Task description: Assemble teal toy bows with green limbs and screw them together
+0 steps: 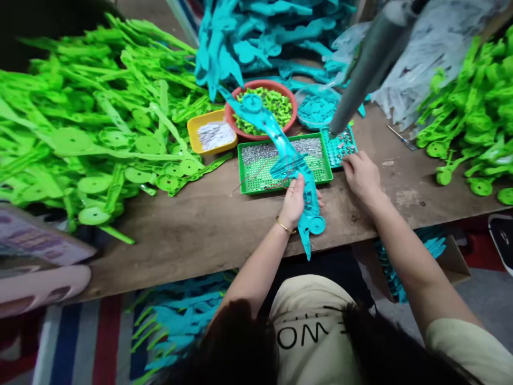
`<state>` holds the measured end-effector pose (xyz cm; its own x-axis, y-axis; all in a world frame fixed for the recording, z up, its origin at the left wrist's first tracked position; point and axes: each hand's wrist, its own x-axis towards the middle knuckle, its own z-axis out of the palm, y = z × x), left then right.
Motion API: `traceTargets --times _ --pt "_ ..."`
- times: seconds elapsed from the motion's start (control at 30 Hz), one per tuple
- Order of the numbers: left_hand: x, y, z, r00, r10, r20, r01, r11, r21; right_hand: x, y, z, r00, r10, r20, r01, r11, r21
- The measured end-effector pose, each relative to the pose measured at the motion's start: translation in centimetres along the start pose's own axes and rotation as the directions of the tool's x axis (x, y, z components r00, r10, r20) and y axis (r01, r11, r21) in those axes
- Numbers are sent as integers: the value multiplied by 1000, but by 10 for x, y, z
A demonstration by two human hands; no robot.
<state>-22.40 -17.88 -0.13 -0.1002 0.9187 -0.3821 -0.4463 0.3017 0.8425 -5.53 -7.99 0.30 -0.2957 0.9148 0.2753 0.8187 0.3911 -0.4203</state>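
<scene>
My left hand [294,200] is wrapped round a long turquoise plastic part [280,141], with thumb on top and fingertips showing beyond its right edge. Thin reddish wires lie on the part near my thumb. It slants over a green perforated tray [246,184] of small silvery pieces and a red bowl [290,115] of small green and dark pieces. At the front edge of a small turquoise tray [334,152] with shiny round metal pieces, my right hand [362,174] has its thumb and forefinger pinched together. Whatever lies between those fingertips is too small to make out.
Bright green plastic parts [104,128] heap up at left, more green parts [473,117] at right. Turquoise parts [272,37] pile at the back. A grey pole [368,64] slants down over the small tray. A yellow dish [192,131] and a clear tub [318,109] stand nearby.
</scene>
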Motion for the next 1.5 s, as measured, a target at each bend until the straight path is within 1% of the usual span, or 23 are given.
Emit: traceTargets --times 0.07,0.1,0.17,0.23,0.3,0.37,0.43,0.47,0.5,0.57,0.63,0.67,0.73,0.77,0.83,0.9,0.93,1.0,1.03,1.1,1.23,1.37,1.5 --pt "2 -1 -1 1000 -16 10 16 1000 -24 -18 -18 -8 997 -75 -25 78 990 118" --pt "4 -2 -1 1000 0 -5 0 1000 -27 -27 -30 -11 992 -123 -1 121 974 191" --pt "7 -4 -1 994 85 -61 -86 996 -8 -46 -52 -13 967 -246 58 223 937 269" --pt "10 -6 -1 977 182 -108 -180 983 26 -58 -67 -10 936 -345 65 321 916 239" --pt "11 -7 -2 967 223 -125 -219 975 41 -60 -68 -6 917 -394 65 373 903 213" --pt "10 -8 -2 975 189 -113 -188 982 21 -49 -54 -2 935 -353 46 334 914 231" --pt "8 -7 -2 993 103 -58 -104 994 -20 -28 -31 2 978 -205 -37 208 957 204" --pt "7 -7 -2 998 62 -24 -63 997 -39 -15 -18 4 990 -106 -94 120 980 156" --pt "6 -6 -1 999 35 5 -35 998 -53 -3 -6 7 993 -30 -112 42 994 105" --pt "4 -5 -1 999 23 28 -21 998 -65 17 12 12 997 49 -63 -48 999 21" --pt "4 -4 0 999 24 24 -23 997 -67 28 19 16 997 76 14 -76 996 -37" --pt "4 -4 0 1000 24 19 -22 997 -68 30 19 16 996 80 30 -78 996 -53" --pt "5 -5 0 1000 21 12 -20 997 -68 24 9 12 998 55 10 -55 998 -41" --pt "6 -5 0 1000 18 12 -17 998 -68 18 1 9 1000 24 -16 -24 1000 -2" --pt "8 -6 0 999 32 -5 -32 997 -67 1 -19 0 997 -71 -36 75 988 134" --pt "10 -7 -1 992 103 -71 -106 994 -42 -20 -39 -6 980 -197 9 186 941 282" --pt "11 -7 -1 983 151 -109 -155 988 -23 -29 -48 -7 966 -258 30 235 918 320" --pt "12 -7 -2 962 224 -158 -226 974 10 -43 -59 -6 939 -341 34 313 894 321" --pt "13 -7 -2 958 236 -164 -237 971 15 -48 -61 -4 931 -364 16 343 892 295" --pt "13 -7 -1 960 225 -166 -228 974 4 -53 -61 1 920 -392 -15 383 890 248" --pt "12 -7 0 962 210 -173 -217 976 -23 -54 -55 6 904 -428 -23 422 879 222" --pt "13 -10 -1 954 251 -165 -258 966 -23 -52 -56 6 900 -435 1 426 882 202" --pt "14 -14 -3 947 291 -139 -293 956 3 -50 -56 7 911 -411 42 394 893 216"
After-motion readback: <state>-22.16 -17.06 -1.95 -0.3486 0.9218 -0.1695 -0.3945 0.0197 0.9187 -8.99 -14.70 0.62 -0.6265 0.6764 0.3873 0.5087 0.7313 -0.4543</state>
